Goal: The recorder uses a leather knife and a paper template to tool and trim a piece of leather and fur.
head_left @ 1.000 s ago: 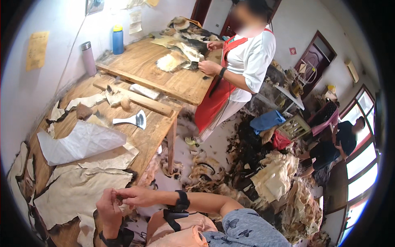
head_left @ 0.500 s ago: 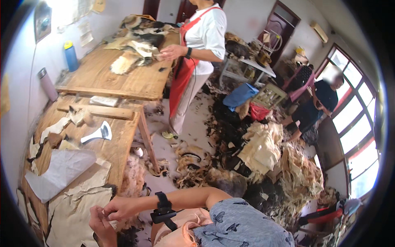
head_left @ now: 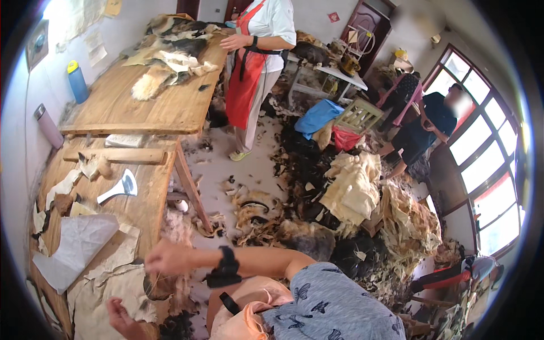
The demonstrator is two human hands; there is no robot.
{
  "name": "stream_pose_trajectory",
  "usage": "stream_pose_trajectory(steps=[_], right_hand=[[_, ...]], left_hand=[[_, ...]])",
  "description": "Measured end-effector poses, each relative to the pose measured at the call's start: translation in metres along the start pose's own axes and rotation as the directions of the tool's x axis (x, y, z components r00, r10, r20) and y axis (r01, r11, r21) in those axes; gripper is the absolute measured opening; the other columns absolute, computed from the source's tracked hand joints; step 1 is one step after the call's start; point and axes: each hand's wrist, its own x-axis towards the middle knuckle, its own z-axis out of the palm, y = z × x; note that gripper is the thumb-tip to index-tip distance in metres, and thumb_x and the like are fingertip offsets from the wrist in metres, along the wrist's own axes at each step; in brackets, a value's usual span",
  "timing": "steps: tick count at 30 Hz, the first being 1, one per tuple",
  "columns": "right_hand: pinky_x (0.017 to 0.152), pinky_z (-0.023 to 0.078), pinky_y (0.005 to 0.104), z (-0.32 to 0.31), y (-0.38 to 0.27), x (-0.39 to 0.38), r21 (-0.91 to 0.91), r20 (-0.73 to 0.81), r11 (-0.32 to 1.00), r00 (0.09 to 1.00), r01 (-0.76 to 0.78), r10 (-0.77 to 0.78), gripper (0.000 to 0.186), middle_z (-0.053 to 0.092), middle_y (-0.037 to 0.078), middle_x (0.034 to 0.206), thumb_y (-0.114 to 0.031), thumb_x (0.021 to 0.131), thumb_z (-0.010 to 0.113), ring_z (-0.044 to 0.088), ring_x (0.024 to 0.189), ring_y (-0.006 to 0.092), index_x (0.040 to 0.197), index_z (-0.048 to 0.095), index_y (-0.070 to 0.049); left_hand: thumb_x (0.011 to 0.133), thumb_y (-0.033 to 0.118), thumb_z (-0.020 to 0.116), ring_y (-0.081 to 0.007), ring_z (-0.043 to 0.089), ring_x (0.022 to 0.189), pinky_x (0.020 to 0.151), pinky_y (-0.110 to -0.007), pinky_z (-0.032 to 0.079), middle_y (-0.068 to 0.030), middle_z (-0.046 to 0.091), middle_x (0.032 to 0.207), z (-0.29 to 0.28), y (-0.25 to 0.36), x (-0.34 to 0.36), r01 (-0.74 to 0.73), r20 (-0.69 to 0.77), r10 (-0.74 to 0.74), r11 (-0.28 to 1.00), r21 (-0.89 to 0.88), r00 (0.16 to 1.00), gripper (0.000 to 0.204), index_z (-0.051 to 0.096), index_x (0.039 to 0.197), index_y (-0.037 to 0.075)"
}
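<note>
My right hand (head_left: 165,258), with a black strap on its wrist, is closed and blurred above the near edge of the wooden table (head_left: 147,209). A brown fur piece (head_left: 161,287) hangs right under it, with thin hairs running up to the fingers. Lower down is my left hand (head_left: 120,318), palm showing and fingers curled, next to pale hide scraps (head_left: 96,294) and dark fur (head_left: 177,327). Whether it grips anything is hidden.
On the table lie a white-handled curved blade (head_left: 120,187), a pale sheet of hide (head_left: 79,243) and a wooden block (head_left: 116,156). A person in a red apron (head_left: 249,73) works at the far table. Another person (head_left: 425,127) sits by the windows. Hide piles (head_left: 354,190) cover the floor.
My hands were joined low at the table edge; now the right hand has lifted up and away from the left. The view has swung left and nearer the table.
</note>
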Motion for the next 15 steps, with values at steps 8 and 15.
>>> stream_pose_trajectory(steps=[8, 15], right_hand=[[0.073, 0.048, 0.0445, -0.058, 0.028, -0.006, -0.738, -0.274, 0.673, 0.930, -0.041, -0.243, 0.041, 0.061, 0.021, 0.099, -0.023, 0.080, 0.055, 0.059, 0.075, 0.0365, 0.115, 0.053, -0.001], [0.075, 0.046, 0.0271, 0.032, -0.051, 0.001, 0.436, 0.437, 0.811, 0.880, -0.390, 0.187, 0.036, 0.058, 0.006, 0.102, -0.014, 0.087, 0.054, 0.055, 0.079, 0.0114, 0.122, 0.050, -0.005]], left_hand=[[0.086, 0.006, 0.042, -0.0056, 0.038, 0.064, 0.055, -0.020, 0.030, 0.0012, 0.048, 0.076, -0.045, -0.056, -0.016, 0.115, -0.357, -0.168, 0.980, -0.164, 0.919, 0.016, 0.055, 0.095, 0.001], [0.082, -0.002, 0.042, -0.0144, 0.041, 0.053, 0.051, -0.028, 0.036, -0.0061, 0.043, 0.061, 0.038, 0.085, 0.002, -0.075, -0.052, 0.073, 0.997, -0.036, 0.996, 0.011, 0.052, 0.086, 0.003]])
